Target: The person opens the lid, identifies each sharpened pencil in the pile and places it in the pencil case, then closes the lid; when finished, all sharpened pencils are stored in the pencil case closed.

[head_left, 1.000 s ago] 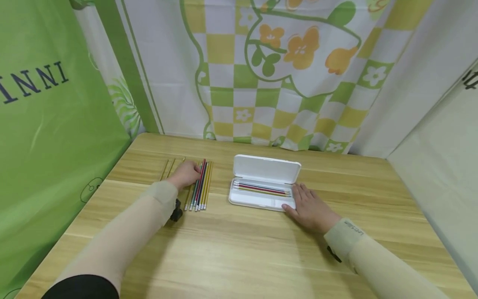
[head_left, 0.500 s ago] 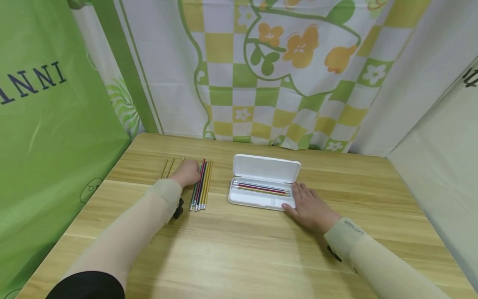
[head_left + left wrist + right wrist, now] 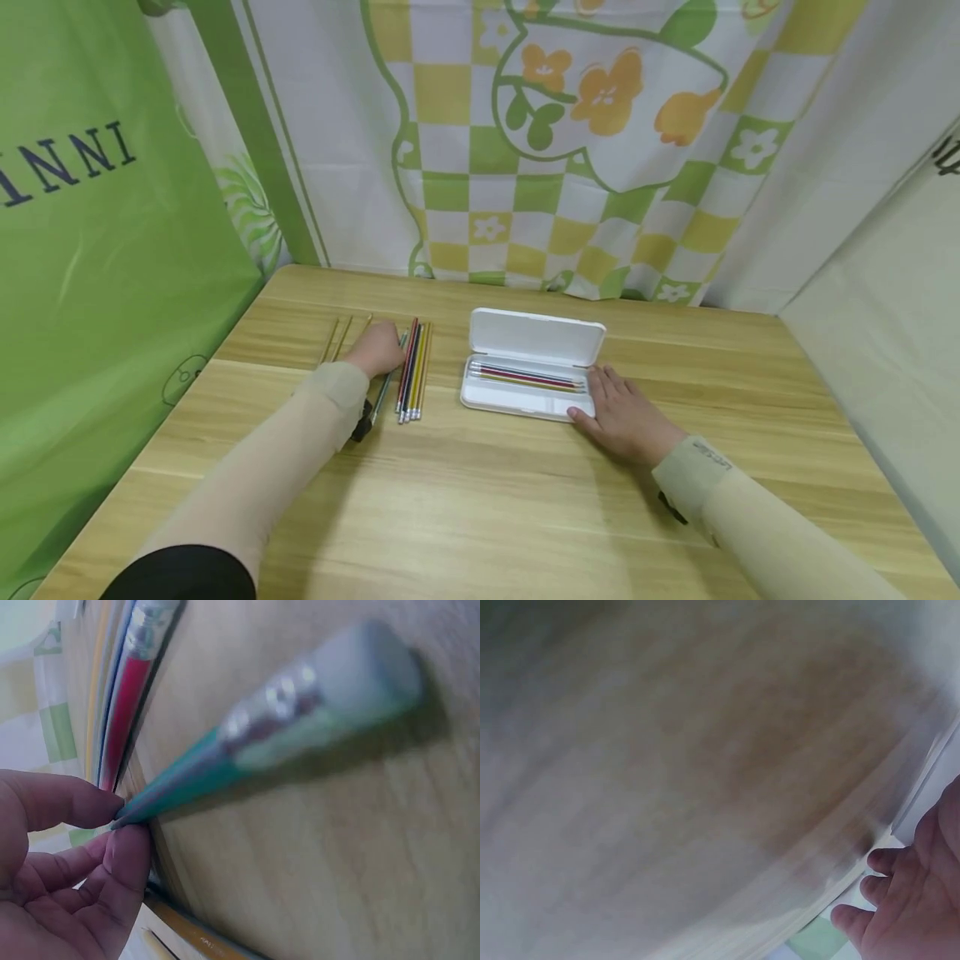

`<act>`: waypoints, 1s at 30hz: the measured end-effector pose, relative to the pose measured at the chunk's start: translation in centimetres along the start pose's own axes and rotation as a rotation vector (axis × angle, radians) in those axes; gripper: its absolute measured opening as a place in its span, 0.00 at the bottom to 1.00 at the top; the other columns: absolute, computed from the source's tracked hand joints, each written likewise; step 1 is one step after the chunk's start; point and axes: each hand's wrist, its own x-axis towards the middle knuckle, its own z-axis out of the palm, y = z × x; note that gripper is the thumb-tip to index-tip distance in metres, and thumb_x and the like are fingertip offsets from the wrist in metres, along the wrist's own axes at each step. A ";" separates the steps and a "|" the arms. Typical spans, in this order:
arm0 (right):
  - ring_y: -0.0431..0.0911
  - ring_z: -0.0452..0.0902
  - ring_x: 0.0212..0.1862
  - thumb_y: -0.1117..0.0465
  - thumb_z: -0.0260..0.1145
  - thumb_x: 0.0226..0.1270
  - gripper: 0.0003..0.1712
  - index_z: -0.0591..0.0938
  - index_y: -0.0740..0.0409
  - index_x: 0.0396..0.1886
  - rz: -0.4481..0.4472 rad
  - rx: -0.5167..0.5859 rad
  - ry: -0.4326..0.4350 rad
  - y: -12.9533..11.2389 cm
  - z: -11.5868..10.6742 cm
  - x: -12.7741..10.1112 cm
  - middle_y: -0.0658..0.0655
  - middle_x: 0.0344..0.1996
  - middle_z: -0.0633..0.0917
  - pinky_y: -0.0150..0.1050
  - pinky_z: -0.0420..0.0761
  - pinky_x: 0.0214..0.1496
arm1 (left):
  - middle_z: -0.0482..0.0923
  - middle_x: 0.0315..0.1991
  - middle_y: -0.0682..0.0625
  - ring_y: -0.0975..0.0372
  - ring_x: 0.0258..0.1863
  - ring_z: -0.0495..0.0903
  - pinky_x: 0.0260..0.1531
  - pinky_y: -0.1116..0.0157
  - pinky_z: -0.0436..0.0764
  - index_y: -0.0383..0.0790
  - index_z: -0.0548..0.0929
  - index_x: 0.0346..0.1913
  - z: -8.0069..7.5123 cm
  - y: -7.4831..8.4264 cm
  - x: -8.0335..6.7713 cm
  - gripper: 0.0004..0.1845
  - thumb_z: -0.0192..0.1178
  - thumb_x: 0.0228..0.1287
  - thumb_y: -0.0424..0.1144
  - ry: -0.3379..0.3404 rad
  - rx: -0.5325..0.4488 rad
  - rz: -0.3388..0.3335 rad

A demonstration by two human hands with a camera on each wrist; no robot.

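Note:
In the head view my left hand (image 3: 377,348) is at the left of the table, among pencils. Its thumb and a fingertip pinch a green pencil (image 3: 184,774), whose white eraser end points at the left wrist camera. Close to its right lies a bundle of red, dark and yellow pencils (image 3: 415,375), erasers toward me. A white pencil case (image 3: 536,337) stands with its lid up, several pencils (image 3: 525,378) lying along its back. My right hand (image 3: 626,417) rests at the case's right end, fingers extended along the side and thumb at the front corner.
A few yellow pencils (image 3: 337,340) lie left of my left hand, one partly hidden by it. The wooden table (image 3: 480,500) ends at a checked curtain (image 3: 491,192) behind and a green cloth (image 3: 112,292) at the left.
My left hand has shifted slightly right, and the green pencil now stands apart from the bundle, at a slant. The bundle has slid a little right. My right hand stays put.

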 end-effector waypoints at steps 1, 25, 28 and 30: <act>0.73 0.49 0.77 0.43 0.48 0.84 0.47 0.52 0.83 0.76 0.002 -0.001 -0.004 0.0 0.0 0.0 0.80 0.75 0.56 0.67 0.54 0.76 | 0.66 0.17 0.52 0.61 0.17 0.65 0.20 0.66 0.70 0.45 0.65 0.15 0.0 0.0 0.0 0.20 0.56 0.61 0.26 -0.007 -0.011 -0.003; 0.73 0.50 0.77 0.43 0.48 0.84 0.47 0.51 0.82 0.76 0.007 0.002 -0.009 0.0 0.0 -0.2 0.80 0.76 0.55 0.67 0.54 0.76 | 0.79 0.55 0.30 0.57 0.40 0.81 0.48 0.60 0.86 0.18 0.71 0.67 -2.7 0.1 -0.1 0.22 0.55 0.76 0.27 -0.170 -0.652 -0.033; 0.73 0.50 0.76 0.43 0.48 0.84 0.47 0.51 0.82 0.76 0.009 0.000 -0.011 0.0 0.0 -0.1 0.80 0.76 0.55 0.67 0.54 0.76 | 0.76 0.60 0.29 0.56 0.44 0.82 0.49 0.62 0.85 0.19 0.69 0.69 -2.9 0.1 0.1 0.23 0.54 0.77 0.28 -0.212 -0.755 -0.048; 0.73 0.50 0.77 0.43 0.47 0.84 0.47 0.51 0.82 0.76 0.011 0.000 -0.015 0.1 0.0 -0.1 0.80 0.76 0.55 0.67 0.54 0.76 | 0.75 0.61 0.28 0.54 0.47 0.83 0.48 0.62 0.85 0.20 0.67 0.71 -3.0 0.3 0.2 0.24 0.52 0.78 0.29 -0.232 -0.808 -0.041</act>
